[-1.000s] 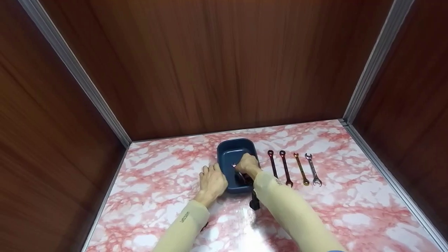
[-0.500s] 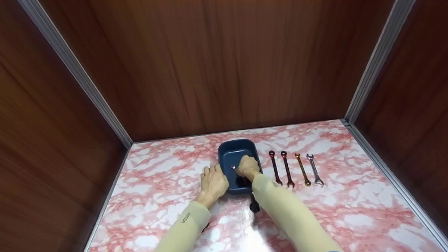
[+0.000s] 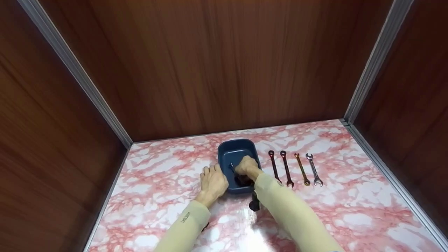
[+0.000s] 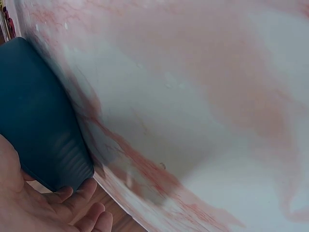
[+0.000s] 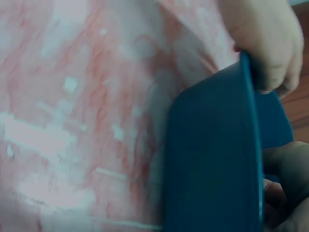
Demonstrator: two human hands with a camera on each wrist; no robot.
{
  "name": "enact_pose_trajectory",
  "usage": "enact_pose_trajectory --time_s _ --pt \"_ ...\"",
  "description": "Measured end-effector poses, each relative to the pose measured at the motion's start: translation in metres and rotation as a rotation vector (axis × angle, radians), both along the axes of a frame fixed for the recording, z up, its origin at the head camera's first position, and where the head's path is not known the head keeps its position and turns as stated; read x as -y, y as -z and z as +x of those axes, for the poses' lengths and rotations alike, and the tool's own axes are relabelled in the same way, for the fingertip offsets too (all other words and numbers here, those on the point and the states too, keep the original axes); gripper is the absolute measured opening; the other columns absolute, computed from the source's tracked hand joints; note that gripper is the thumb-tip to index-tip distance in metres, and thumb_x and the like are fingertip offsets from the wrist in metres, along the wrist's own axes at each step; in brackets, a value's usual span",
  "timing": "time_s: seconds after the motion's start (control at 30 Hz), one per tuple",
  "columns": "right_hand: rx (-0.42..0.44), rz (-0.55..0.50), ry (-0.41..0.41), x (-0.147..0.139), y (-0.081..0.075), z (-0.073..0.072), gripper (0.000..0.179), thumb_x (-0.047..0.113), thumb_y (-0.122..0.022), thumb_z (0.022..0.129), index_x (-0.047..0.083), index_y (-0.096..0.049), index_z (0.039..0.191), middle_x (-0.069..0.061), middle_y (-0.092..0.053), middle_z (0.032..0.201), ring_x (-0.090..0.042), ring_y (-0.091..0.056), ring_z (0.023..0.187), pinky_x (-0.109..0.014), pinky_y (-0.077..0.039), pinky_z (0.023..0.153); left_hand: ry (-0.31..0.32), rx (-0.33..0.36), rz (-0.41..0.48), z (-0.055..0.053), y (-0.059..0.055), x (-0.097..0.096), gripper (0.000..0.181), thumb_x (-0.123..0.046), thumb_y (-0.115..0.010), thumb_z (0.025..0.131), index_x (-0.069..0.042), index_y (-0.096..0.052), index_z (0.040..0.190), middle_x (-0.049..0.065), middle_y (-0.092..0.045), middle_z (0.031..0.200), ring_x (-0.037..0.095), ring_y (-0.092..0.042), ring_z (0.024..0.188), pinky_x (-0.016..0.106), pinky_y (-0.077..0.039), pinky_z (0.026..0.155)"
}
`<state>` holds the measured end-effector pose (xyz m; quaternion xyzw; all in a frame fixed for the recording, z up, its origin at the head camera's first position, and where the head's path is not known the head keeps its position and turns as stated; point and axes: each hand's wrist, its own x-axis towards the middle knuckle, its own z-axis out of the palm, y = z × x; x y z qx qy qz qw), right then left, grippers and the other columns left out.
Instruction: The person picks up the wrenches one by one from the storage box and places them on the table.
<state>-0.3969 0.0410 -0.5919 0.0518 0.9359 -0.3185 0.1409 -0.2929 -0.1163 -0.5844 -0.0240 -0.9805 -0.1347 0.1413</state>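
Observation:
A deep blue rectangular bin (image 3: 236, 144) stands on the table. My left hand (image 3: 213, 182) holds its left rim; in the right wrist view the left hand's fingers (image 5: 277, 72) curl over that rim. Along the bin's outer wall (image 4: 38, 106), the left fingers show in the left wrist view. Inside the bin, my right hand (image 3: 248, 166) grips a wrench, whose dark open end (image 3: 231, 166) sticks out left of the fingers. The rest of that wrench is mostly hidden by the hand and sleeve. Only part of the right hand (image 5: 289, 179) shows behind the bin wall in the right wrist view.
Right of the bin lie several wrenches in a row: two dark reddish ones (image 3: 274, 164) (image 3: 286, 168), a gold one (image 3: 302, 169) and a silver one (image 3: 314, 169). Brown wood-look panels (image 3: 231, 70) enclose the pink-and-white marbled table (image 3: 157, 182).
The visible wrench end has shifted and turned slightly inside the bin with small movements of my right hand. My left hand has stayed at the bin's left rim.

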Motion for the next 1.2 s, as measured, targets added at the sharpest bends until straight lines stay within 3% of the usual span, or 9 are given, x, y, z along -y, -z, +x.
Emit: enact_pose_trajectory --time_s 0.13,0.2,0.23,0.33,0.47,0.73,0.97,1.2 --pt "0.137 -0.370 0.065 -0.001 -0.026 0.018 0.016 -0.001 -0.086 0.078 0.001 -0.074 0.089 -0.008 -0.073 0.078 -0.021 -0.075 0.065 -0.036 -0.067 0.067 -0.003 0.002 0.005 -0.001 0.000 0.001 0.030 -0.021 -0.058 0.103 0.002 -0.064 0.121 0.024 -0.072 0.119 0.045 -0.062 0.112 0.062 -0.054 0.095" --pt "0.201 -0.558 0.103 -0.002 -0.043 0.030 0.015 -0.008 -0.084 0.081 0.002 -0.072 0.083 -0.005 -0.068 0.070 -0.018 -0.071 0.061 -0.035 -0.067 0.063 -0.010 0.014 -0.003 -0.002 -0.001 0.001 0.031 -0.022 -0.058 0.104 0.001 -0.064 0.123 0.023 -0.072 0.121 0.045 -0.062 0.114 0.061 -0.054 0.096" --pt "0.219 -0.624 0.110 -0.002 -0.047 0.033 0.016 -0.009 -0.083 0.083 0.003 -0.072 0.080 -0.004 -0.066 0.067 -0.016 -0.069 0.060 -0.033 -0.066 0.062 -0.010 0.039 0.003 -0.001 -0.006 0.000 0.032 -0.022 -0.060 0.104 0.002 -0.064 0.124 0.025 -0.072 0.124 0.046 -0.062 0.116 0.061 -0.054 0.098" --pt "0.241 -0.728 0.117 -0.003 -0.055 0.036 0.019 -0.006 -0.081 0.089 0.006 -0.072 0.078 -0.001 -0.067 0.067 -0.013 -0.067 0.063 -0.028 -0.064 0.062 -0.019 0.062 -0.014 -0.004 -0.006 0.000 0.033 -0.023 -0.058 0.106 0.001 -0.063 0.127 0.024 -0.072 0.126 0.045 -0.063 0.118 0.059 -0.054 0.100" --pt "0.251 -0.771 0.131 -0.004 -0.059 0.034 0.016 -0.003 -0.080 0.093 0.006 -0.074 0.081 -0.001 -0.069 0.069 -0.013 -0.068 0.065 -0.026 -0.063 0.063 -0.025 0.082 -0.022 -0.004 -0.006 0.000 0.034 -0.025 -0.057 0.107 0.000 -0.063 0.129 0.023 -0.072 0.128 0.044 -0.062 0.119 0.058 -0.054 0.102" --pt "0.254 -0.806 0.144 -0.007 -0.064 0.031 0.014 -0.002 -0.079 0.093 0.006 -0.076 0.082 -0.001 -0.069 0.070 -0.012 -0.068 0.066 -0.024 -0.062 0.063 -0.014 0.035 -0.014 0.000 -0.009 -0.002 0.029 -0.022 -0.060 0.104 0.000 -0.065 0.121 0.023 -0.073 0.121 0.045 -0.063 0.115 0.059 -0.054 0.098" --pt "0.218 -0.815 0.121 -0.013 -0.073 0.029 0.012 0.001 -0.079 0.094 0.005 -0.077 0.084 0.000 -0.068 0.071 -0.011 -0.067 0.064 -0.023 -0.061 0.061 -0.016 0.063 -0.010 -0.001 -0.007 -0.001 0.030 -0.022 -0.058 0.106 0.001 -0.064 0.126 0.023 -0.072 0.125 0.045 -0.062 0.119 0.059 -0.054 0.101" --pt "0.216 -0.809 0.116 -0.024 -0.077 0.029 0.003 0.004 -0.078 0.096 0.004 -0.081 0.095 0.000 -0.070 0.075 -0.010 -0.067 0.066 -0.023 -0.061 0.062 -0.016 0.080 0.007 0.001 -0.007 -0.001 0.034 -0.023 -0.057 0.106 0.001 -0.064 0.130 0.023 -0.072 0.127 0.043 -0.062 0.119 0.059 -0.053 0.102"
